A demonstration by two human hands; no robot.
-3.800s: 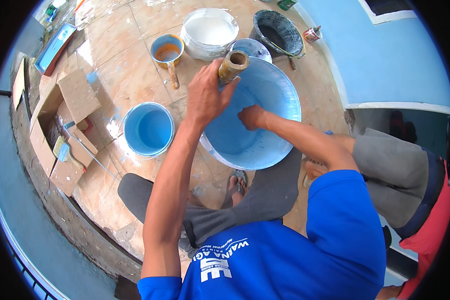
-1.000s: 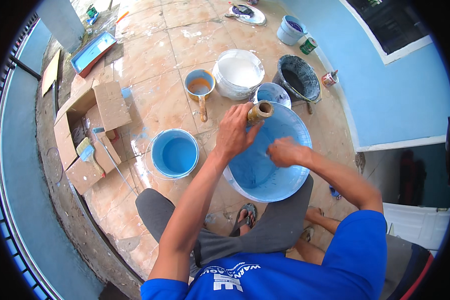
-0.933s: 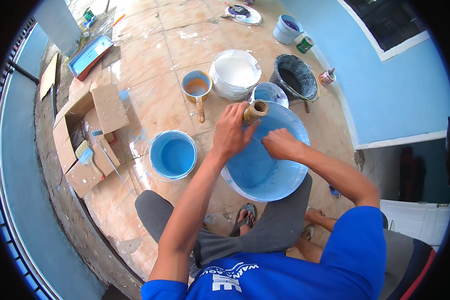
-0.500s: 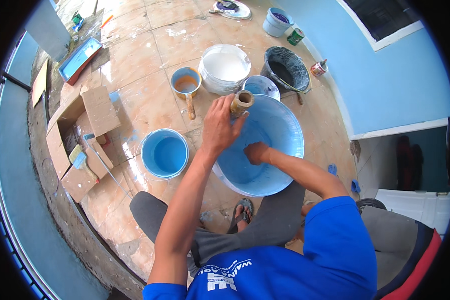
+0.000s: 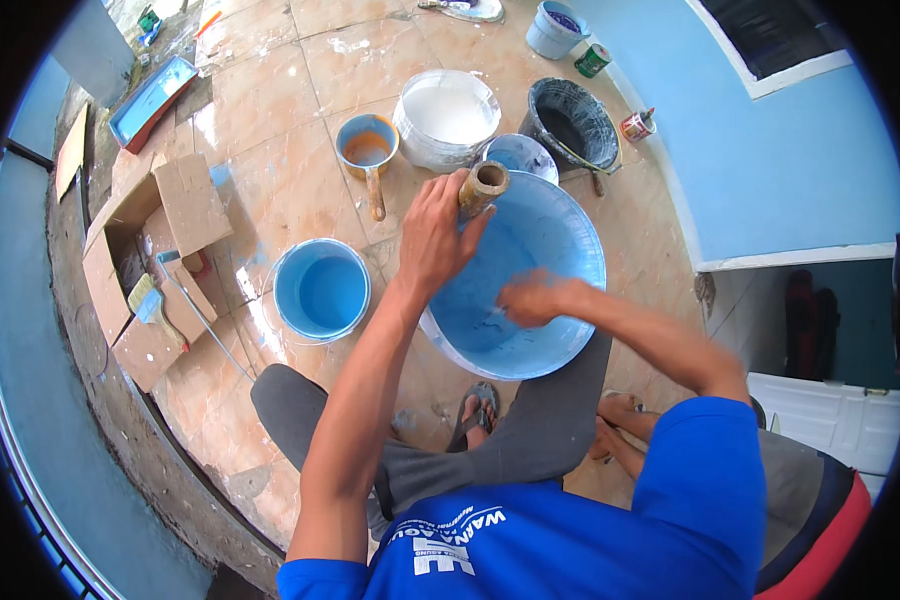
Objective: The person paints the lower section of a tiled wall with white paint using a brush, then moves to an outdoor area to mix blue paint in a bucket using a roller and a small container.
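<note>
My left hand (image 5: pixel 432 232) is wrapped round a hollow brown tube (image 5: pixel 484 188), which looks like bamboo, at the left rim of a large tilted blue tub (image 5: pixel 560 225). The tub leans toward me beside my right knee, its inner wall streaked with light blue paint. Inside it, my right hand (image 5: pixel 535 298) is closed and smeared by motion, close above the paint-coated bottom. Whatever its fingers hold, if anything, is hidden. Left of the tub stands a smaller bucket (image 5: pixel 288 262) of blue paint.
Beyond the tub are a white bucket (image 5: pixel 435 155), a small paint pail (image 5: pixel 548 165), a black bucket (image 5: pixel 610 145) and an orange-lined dipper (image 5: pixel 374 180). At left lie an open carton (image 5: pixel 195 205), a paintbrush (image 5: pixel 155 310) and a roller tray (image 5: pixel 140 125). Another person's grey-clad leg (image 5: pixel 795 490) is at right.
My right hand has moved a little to the right inside the tub, its elbow swinging outward. My left hand keeps its grip on the tube. The whole view has shifted slightly.
</note>
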